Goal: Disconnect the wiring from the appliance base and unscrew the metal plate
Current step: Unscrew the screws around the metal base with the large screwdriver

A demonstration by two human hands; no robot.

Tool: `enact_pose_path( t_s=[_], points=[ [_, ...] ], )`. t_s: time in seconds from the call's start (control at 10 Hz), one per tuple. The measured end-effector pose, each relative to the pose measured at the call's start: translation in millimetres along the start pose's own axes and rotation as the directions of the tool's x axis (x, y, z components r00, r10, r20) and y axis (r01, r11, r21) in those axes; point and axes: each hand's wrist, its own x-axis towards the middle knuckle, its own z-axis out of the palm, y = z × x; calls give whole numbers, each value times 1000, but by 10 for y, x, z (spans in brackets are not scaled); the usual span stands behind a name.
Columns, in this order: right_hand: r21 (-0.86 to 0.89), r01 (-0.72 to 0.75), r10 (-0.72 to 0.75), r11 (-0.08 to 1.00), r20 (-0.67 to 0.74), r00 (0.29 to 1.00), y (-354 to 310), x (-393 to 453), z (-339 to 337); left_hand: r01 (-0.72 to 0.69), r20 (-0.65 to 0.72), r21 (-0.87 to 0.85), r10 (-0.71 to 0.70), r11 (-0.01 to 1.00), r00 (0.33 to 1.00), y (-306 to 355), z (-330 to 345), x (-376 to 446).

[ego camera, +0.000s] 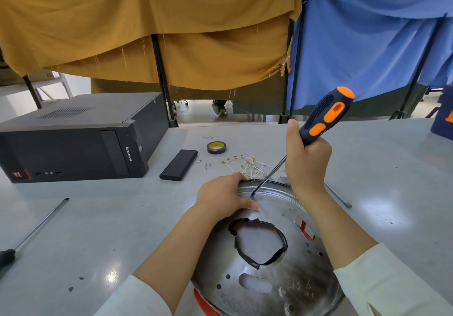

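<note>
From the head view, I am risking the screwdriver (316,129) tip slipping off the screw (252,196), since the shaft is leaning steeply. My right hand (306,161) is gripping its handle, fingers wrapped closed. My left hand (224,197) is clasping the far rim of the metal plate (294,279), which is lying on the table (98,217) before me; removed wires (247,166) are sitting just beyond.

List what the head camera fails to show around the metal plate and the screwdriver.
- Screw head under the orange-and-black screwdriver tip: too small to tell its type or whether it is loose.
- Round silver metal plate: near edge cut off by the frame bottom.
- Plate's far rim: partly covered by the left hand and right hand.
- White wires with brass terminals: ends too small.
</note>
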Motion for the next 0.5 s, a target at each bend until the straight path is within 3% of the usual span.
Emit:
enact_pose_path(
  t_s=[0.3, 0.5],
  points=[
    [-4, 16, -16, 1000, 26, 1000, -26, -19, -14, 6, 5, -3, -6, 1000, 1000, 8, -2, 2],
    [-142, -72, 82, 987, 73, 994, -38, 66, 64, 9, 10, 1, -9, 1000, 1000, 11, 9, 18]
  ],
)
